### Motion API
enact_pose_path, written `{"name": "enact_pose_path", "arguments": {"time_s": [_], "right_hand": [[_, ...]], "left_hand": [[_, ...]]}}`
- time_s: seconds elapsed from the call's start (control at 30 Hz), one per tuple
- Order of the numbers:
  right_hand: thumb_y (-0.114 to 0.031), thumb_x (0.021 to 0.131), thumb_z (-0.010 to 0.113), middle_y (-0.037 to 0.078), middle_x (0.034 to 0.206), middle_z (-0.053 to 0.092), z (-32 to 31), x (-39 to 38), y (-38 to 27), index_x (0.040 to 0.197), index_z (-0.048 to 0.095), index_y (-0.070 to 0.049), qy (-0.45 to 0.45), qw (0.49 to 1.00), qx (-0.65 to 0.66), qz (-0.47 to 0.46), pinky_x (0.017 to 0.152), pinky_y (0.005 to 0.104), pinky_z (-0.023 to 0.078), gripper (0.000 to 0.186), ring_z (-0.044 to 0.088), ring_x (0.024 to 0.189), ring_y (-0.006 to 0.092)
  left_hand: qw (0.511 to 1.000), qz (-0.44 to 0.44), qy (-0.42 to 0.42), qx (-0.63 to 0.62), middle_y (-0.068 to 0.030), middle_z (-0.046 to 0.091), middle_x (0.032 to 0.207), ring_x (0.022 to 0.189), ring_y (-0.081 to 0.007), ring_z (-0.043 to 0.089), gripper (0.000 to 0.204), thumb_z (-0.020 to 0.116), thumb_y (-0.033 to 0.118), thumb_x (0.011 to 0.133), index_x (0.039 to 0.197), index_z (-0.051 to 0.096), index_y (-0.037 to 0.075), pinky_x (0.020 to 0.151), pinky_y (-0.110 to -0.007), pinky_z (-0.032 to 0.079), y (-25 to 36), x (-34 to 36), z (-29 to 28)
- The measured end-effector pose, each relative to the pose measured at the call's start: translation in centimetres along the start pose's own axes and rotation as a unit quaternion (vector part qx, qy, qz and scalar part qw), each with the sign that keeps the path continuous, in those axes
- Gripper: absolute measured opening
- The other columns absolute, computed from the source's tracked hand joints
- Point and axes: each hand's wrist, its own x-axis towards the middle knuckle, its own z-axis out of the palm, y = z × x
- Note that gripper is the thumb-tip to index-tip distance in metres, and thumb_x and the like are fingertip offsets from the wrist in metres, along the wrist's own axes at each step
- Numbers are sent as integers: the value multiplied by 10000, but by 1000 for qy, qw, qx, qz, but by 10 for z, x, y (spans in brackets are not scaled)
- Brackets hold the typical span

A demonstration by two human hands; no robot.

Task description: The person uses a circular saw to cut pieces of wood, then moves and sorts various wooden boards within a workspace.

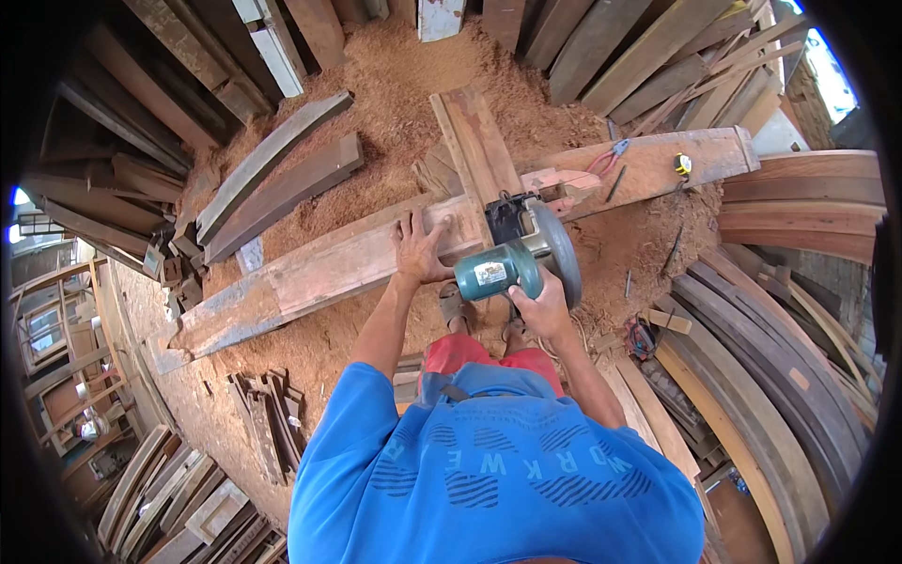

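Observation:
My right hand (545,308) is wrapped around the rear handle of a green circular saw (498,271). Its grey blade guard (561,246) faces right, and its black base rests at the crossing of two timbers. Fingers spread, my left hand (420,248) lies flat on a long wooden plank (329,258), just left of the saw's motor. A shorter board (473,141) lies across the plank and points away from me. Where the blade meets the wood is hidden by the saw.
Pliers (609,158) and a yellow-black tape measure (682,166) lie on the plank's right part. Sawdust (395,85) covers the ground. Two curved timbers (282,197) lie far left, more curved beams (752,376) are stacked at right, and boards (611,56) lean at the back.

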Motion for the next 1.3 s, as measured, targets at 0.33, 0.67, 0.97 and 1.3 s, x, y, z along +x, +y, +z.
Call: {"name": "enact_pose_path", "arguments": {"time_s": [0.33, 0.67, 0.97, 1.3], "right_hand": [[-77, 846, 696, 155, 914, 728, 7, 18, 6, 1129, 663, 30, 2, 1000, 1, -26, 820, 372, 549, 305, 700, 842, 227], [-52, 842, 679, 129, 913, 721, 3, 28, -16, 1132, 662, 34, -18, 1000, -3, -4, 812, 347, 541, 302, 671, 830, 182], [-43, 837, 668, 97, 891, 704, 2, 41, -18, 1114, 663, 33, -41, 999, 9, -29, 786, 332, 537, 287, 641, 808, 151], [-35, 842, 653, 98, 910, 707, 3, 54, -29, 1117, 660, 36, -56, 998, 16, -36, 812, 330, 530, 285, 639, 838, 147]], "left_hand": [[1000, -6, -16, 25, -235, 250, 1595, 1489, -470, 198, 1095, 920, 543, 458, 1461, 542, 317, 1199, -642, 171, 1, 4, -8], [1000, 15, 17, 2, -239, 267, 1566, 1466, -480, 228, 1143, 964, 454, 391, 1443, 538, 318, 1187, -638, 196, -2, 2, 3], [1000, 13, -3, -9, -239, 296, 1551, 1452, -482, 252, 1174, 970, 432, 372, 1449, 513, 325, 1186, -628, 210, 1, 1, -6], [1000, 15, -10, -20, -275, 275, 1553, 1446, -507, 250, 1162, 966, 445, 396, 1453, 502, 310, 1169, -647, 205, 1, 2, -8]]}}
